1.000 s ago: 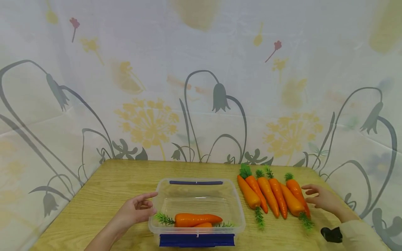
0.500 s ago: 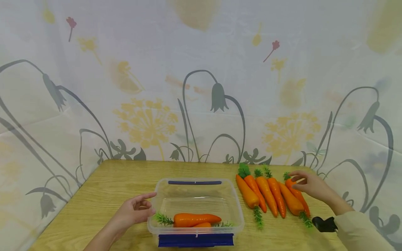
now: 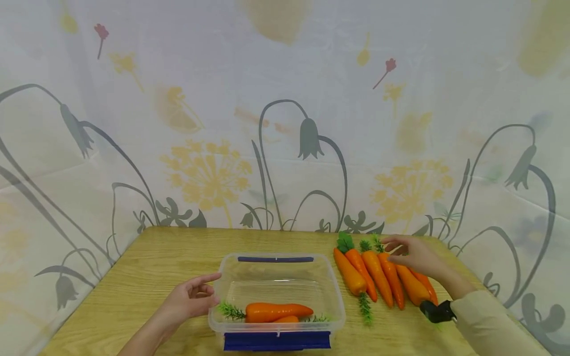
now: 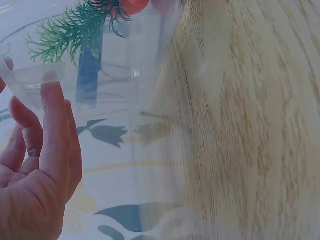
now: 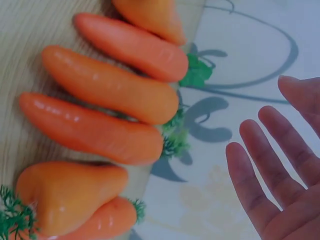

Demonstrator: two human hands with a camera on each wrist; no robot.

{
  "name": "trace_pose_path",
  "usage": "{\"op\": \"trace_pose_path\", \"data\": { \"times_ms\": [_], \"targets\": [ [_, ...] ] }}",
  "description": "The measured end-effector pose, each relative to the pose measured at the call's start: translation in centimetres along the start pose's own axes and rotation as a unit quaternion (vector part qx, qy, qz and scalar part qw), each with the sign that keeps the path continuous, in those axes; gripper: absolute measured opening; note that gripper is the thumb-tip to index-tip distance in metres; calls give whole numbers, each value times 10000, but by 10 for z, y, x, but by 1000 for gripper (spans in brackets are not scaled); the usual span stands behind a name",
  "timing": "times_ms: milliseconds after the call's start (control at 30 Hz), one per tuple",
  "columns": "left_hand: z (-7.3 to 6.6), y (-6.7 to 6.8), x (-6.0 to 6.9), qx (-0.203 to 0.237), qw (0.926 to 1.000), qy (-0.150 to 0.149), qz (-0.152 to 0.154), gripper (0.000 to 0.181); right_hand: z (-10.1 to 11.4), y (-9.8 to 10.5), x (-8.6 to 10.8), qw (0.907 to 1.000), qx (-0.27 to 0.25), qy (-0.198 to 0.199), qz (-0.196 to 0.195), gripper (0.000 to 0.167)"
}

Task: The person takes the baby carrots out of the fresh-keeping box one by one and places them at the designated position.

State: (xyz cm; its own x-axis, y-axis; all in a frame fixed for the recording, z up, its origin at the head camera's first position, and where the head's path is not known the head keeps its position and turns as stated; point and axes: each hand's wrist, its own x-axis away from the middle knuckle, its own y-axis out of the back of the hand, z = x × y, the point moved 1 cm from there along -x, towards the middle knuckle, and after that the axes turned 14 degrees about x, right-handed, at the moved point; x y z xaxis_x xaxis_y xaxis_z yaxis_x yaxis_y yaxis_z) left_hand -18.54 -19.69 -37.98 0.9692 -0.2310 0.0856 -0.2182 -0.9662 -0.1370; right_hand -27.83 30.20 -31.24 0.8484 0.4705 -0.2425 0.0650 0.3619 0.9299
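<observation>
A clear plastic box (image 3: pixel 337 301) with blue latches stands at the middle front of the table in the head view. Inside lie an orange carrot (image 3: pixel 278 311) with green fronds and part of another carrot (image 3: pixel 287 320). My left hand (image 3: pixel 187 299) touches the box's left rim with its fingertips; in the left wrist view a straight finger (image 4: pixel 54 125) meets the translucent edge. To the right, several carrots (image 3: pixel 377 277) lie side by side. Above their far ends hovers my right hand (image 3: pixel 416 254), fingers apart and holding nothing; it hides parts of the rightmost carrots.
A wood-grain table (image 3: pixel 169 257) carries everything. Behind it hangs a pale cloth (image 3: pixel 276 188) printed with flowers, close against the table's far edge. A black object (image 3: pixel 437 311) sits at the right sleeve.
My right hand has moved left and away from me, from beside the rightmost carrot to above the far ends of the row. My left hand stays at the box rim.
</observation>
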Motion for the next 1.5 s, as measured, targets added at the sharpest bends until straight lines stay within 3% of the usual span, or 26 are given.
{"op": "trace_pose_path", "data": {
  "times_ms": [467,867,1500],
  "targets": [
    [0,1,-1,-34,10000,-5,24,65,39,-5,-22,9996,-168,188,93,35],
    [-3,2,-4,-193,9998,39,81,63,68,-16,-43,9969,-336,689,166,31],
    [-5,1,-2,-116,9997,106,188,66,113,-43,-76,9832,-986,1266,872,35]
  ]
}}
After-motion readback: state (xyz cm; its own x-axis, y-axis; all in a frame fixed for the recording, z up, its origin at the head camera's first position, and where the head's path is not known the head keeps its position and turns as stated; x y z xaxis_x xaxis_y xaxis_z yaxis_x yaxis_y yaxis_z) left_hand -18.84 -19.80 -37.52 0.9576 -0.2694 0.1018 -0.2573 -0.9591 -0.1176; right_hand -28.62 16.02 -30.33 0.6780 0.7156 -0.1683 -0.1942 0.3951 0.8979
